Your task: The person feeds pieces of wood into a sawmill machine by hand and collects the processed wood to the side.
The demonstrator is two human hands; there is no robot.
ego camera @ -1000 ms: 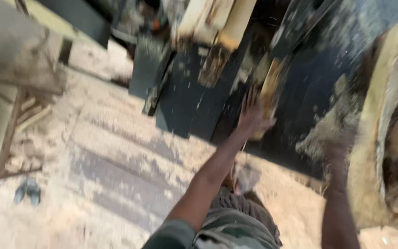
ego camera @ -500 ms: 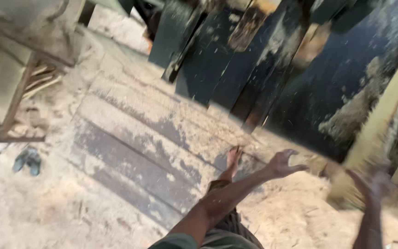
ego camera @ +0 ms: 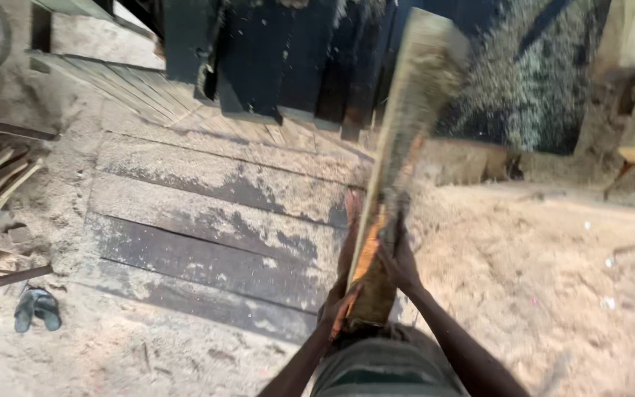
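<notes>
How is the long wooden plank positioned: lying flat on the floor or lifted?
Lifted. Both hands, left hand and right hand, hold the plank at its near end, tilted up off the sawdust floor.

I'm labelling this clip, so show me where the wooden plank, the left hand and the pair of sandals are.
wooden plank (ego camera: 406, 125), head view, on its sawdust-covered face.
left hand (ego camera: 337, 309), head view, on its fingers at the plank's lower end.
pair of sandals (ego camera: 37, 309), head view, between the two.

Centre frame: both hands, left hand (ego camera: 338, 309) and right hand (ego camera: 400, 263), gripping sawdusty plank (ego camera: 406, 140); sandals (ego camera: 37, 309) lower left.
</notes>
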